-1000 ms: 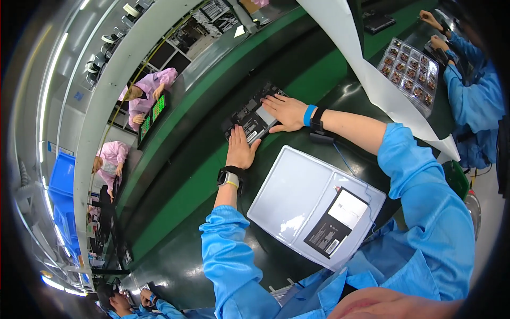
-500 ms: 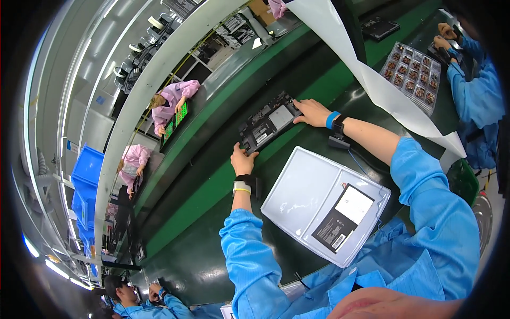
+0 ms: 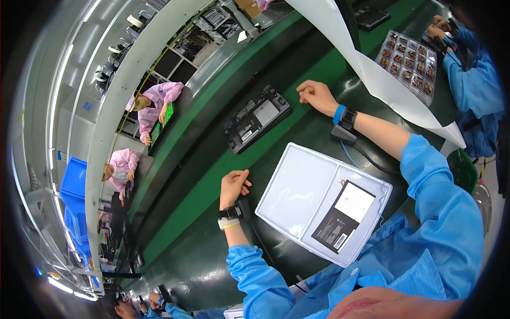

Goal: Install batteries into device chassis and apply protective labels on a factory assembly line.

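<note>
A black, flat electronic device with its inner parts exposed lies tilted on the green belt ahead of me. It has a pale silver rectangle and a small white label. Off its near left end, my left hand hovers empty, its fingers loosely curled but apart. My right hand is just off the device's right end, also empty, with bent, separated fingers. Both wrists wear bands. Close to my body sits a pale grey two-section tray. A flat black-and-white battery pack lies in its right section.
A clear compartment tray of small copper-coloured parts stands at the right, by a co-worker in blue. A white curling sheet hangs between us. Another black device lies farther up the belt. People in pink work across the line.
Both hands have let go of the black device and drawn away from it, the left toward me, the right to the right. The device remains on the belt.
</note>
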Available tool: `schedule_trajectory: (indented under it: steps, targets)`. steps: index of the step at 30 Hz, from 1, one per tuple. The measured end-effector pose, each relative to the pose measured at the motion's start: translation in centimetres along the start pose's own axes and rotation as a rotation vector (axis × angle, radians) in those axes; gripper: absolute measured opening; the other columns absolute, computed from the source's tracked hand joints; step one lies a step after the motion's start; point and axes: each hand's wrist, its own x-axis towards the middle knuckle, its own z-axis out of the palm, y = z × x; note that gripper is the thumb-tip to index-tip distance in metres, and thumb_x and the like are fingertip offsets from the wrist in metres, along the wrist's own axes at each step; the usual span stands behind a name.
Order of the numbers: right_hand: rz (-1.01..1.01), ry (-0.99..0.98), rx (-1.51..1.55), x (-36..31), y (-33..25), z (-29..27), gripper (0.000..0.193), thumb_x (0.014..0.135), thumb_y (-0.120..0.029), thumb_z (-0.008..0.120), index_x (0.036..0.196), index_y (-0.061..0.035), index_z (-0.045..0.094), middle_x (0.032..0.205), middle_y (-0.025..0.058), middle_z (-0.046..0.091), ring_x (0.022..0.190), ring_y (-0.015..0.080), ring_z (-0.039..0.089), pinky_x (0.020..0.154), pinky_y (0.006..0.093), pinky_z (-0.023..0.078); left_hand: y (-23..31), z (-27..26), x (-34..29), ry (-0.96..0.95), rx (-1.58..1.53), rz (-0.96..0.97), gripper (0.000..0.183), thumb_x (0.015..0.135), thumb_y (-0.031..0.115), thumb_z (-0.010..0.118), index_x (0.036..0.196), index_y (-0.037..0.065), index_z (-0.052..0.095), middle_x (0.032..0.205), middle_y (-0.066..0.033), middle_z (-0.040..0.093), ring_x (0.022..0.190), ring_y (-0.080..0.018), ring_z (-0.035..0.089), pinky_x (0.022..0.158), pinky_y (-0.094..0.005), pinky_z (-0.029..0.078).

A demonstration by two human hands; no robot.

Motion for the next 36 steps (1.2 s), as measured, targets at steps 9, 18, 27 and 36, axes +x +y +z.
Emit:
schedule_trajectory:
  steps: [9,18,27,36]
  targets:
    - [-0.180,-0.877,-0.731,-9.2,-10.6,-2.7,0.048,0.087,-0.045,0.066,0.064,-0.0028,0.063,0.059,0.0138,0.062,0.060,0.0364,0.063,0.060,0.0447,0.048,-1.7,-0.2,-1.2,0.100,-0.154,0.109,0.023,0.101,0.021,0.065,0.105,-0.002,0.066,0.073,-0.0057,0.068,0.052,-0.0105,0.060,0.048,-0.0220,0.047]
    - [-0.136,-0.459,-0.659,-10.3,-6.4,-3.9,0.029,0.080,-0.023,0.062,0.059,-0.0032,0.056,0.055,0.0134,0.057,0.054,0.0352,0.057,0.056,0.0435,0.045,10.4,8.1,-9.1,-0.103,0.206,0.404,0.016,0.098,0.009,0.063,0.112,0.001,0.067,0.081,-0.0029,0.068,0.074,-0.0092,0.063,0.068,-0.0244,0.050]
    - [-0.119,-0.192,-0.414,-10.8,-6.5,-4.4,0.033,0.088,-0.014,0.068,0.067,-0.0014,0.046,0.054,0.0074,0.040,0.049,0.0169,0.038,0.048,0.0325,0.034,9.2,17.5,-12.7,-0.036,0.769,0.650,0.081,0.058,0.038,0.097,0.113,-0.005,0.058,0.110,-0.0179,0.058,0.106,-0.0344,0.054,0.090,-0.0401,0.049]
    - [0.135,-0.160,0.098,-10.2,-5.1,-3.7,0.017,0.093,-0.006,0.068,0.097,-0.0046,0.052,0.069,-0.0048,0.051,0.064,0.0007,0.045,0.058,0.0211,0.038,10.6,15.3,-11.2,-0.075,0.422,0.466,0.059,0.072,0.025,0.093,0.109,0.001,0.053,0.079,-0.0140,0.065,0.071,-0.0225,0.065,0.065,-0.0340,0.050]
